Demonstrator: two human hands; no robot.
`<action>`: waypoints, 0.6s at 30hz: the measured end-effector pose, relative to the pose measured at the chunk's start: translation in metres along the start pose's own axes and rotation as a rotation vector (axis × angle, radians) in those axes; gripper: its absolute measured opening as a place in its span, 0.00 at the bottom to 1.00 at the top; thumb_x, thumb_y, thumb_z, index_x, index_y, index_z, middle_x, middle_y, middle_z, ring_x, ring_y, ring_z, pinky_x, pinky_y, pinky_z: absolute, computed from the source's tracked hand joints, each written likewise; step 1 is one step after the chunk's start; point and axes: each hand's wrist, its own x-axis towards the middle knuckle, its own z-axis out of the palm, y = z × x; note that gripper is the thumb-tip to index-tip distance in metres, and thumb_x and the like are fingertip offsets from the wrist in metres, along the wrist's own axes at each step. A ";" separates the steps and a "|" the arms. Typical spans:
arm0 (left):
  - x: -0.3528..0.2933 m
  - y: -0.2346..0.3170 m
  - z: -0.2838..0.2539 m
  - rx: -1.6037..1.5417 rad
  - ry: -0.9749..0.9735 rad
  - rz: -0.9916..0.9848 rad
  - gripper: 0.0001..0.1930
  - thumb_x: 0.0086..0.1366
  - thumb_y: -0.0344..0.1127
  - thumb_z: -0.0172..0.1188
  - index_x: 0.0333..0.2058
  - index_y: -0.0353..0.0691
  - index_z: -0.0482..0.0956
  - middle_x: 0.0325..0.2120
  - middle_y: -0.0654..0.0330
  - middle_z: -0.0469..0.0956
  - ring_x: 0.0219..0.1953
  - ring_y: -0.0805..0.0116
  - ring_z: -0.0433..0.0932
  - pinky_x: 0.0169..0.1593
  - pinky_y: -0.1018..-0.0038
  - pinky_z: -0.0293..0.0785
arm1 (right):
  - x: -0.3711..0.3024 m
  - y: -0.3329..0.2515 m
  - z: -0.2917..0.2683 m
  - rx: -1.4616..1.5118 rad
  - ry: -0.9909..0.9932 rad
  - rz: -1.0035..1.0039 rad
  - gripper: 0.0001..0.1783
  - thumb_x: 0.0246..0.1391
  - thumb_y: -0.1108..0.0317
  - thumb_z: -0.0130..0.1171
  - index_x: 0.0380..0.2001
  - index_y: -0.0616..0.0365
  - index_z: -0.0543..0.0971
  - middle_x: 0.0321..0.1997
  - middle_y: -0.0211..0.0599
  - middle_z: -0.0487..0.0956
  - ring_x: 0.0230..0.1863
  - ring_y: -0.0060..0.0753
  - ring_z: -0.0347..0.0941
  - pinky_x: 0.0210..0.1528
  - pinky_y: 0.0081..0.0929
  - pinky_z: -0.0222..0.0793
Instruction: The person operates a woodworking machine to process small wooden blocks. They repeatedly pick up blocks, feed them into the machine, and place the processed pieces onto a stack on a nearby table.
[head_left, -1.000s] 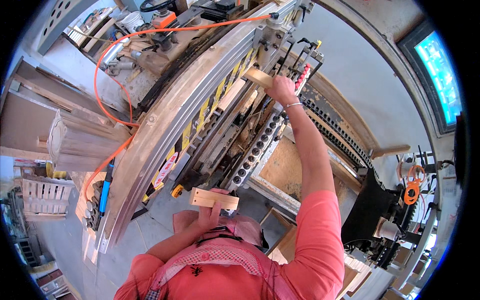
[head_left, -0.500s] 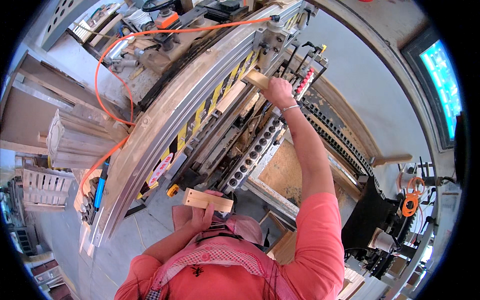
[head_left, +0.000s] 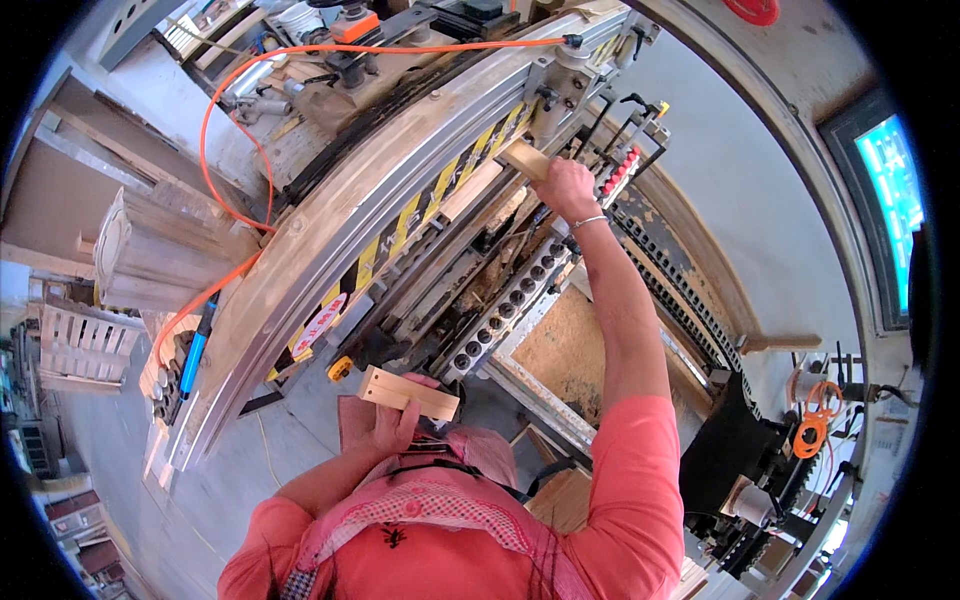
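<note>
Close to my body, my left hand (head_left: 396,428) is closed around a short, flat wooden block (head_left: 408,394) with small holes near one end. My right arm reaches far forward into the machine, where my right hand (head_left: 570,190) grips the near end of a second wooden block (head_left: 524,158). That block's far end lies by the yellow-and-black striped strip (head_left: 440,178). Just left of it, another wooden piece (head_left: 472,192) rests along the same strip. My right fingertips are partly hidden behind the hand.
A row of round black holders (head_left: 508,308) runs below my right arm, beside a sawdust-covered panel (head_left: 560,345). A long metal beam (head_left: 290,235) curves along the left, with an orange hose (head_left: 205,150) over it. A lit screen (head_left: 885,190) stands at right.
The view has shifted slightly. Both hands keep hold of their wooden blocks, and the block in my left hand has tilted a little. My right hand stays at about the same spot in the machine.
</note>
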 end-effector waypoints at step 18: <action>-0.012 -0.019 0.012 -0.144 0.158 -0.015 0.17 0.64 0.37 0.39 0.44 0.30 0.67 0.31 0.54 0.76 0.33 0.65 0.76 0.39 0.71 0.72 | 0.000 0.001 0.004 0.000 0.025 -0.034 0.20 0.40 0.54 0.58 0.29 0.62 0.78 0.32 0.48 0.78 0.35 0.46 0.76 0.38 0.37 0.73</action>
